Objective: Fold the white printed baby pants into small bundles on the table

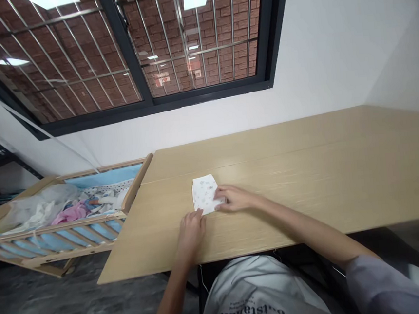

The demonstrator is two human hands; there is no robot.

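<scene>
A small white cloth with a faint scattered print lies flat on the wooden table, apparently folded. At its right edge is my right hand, its fingers bent and closed on the fabric there. My left hand is at the bottom left corner, fingers drawn together with the tips on the cloth's lower edge. Part of the right side of the cloth is hidden under my right fingers.
Left of the table stands a wooden crib with blue lining, holding a pink cloth, other crumpled fabrics and a translucent plastic bag. A white wall and a dark-framed window with metal bars are behind the table.
</scene>
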